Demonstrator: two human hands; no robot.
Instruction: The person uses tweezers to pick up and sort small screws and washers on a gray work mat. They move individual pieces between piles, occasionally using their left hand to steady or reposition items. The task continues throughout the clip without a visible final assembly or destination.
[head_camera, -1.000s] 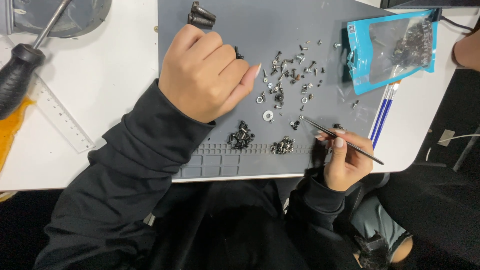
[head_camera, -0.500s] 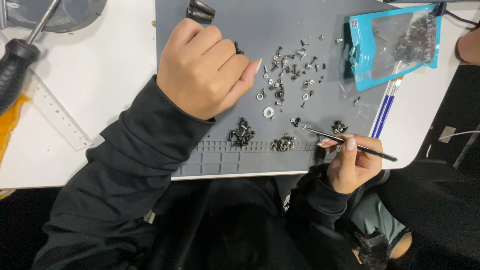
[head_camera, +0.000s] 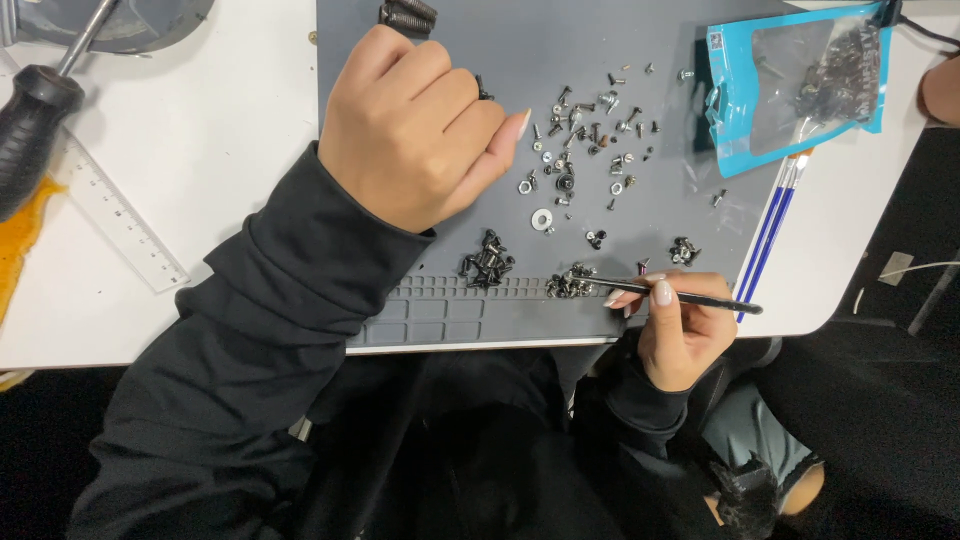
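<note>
Tweezers (head_camera: 680, 293), pinched in the right hand (head_camera: 680, 335), are now reaching the silver screw pile (head_camera: 568, 285) at the grey mat's (head_camera: 600, 40) near edge, having swung down from mid-mat; the left hand (head_camera: 415, 125) is staying fisted beside the scattered screws (head_camera: 590, 130).

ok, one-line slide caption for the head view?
Right hand brings tweezers to a silver screw pile on a grey mat; left hand rests fisted.
</note>
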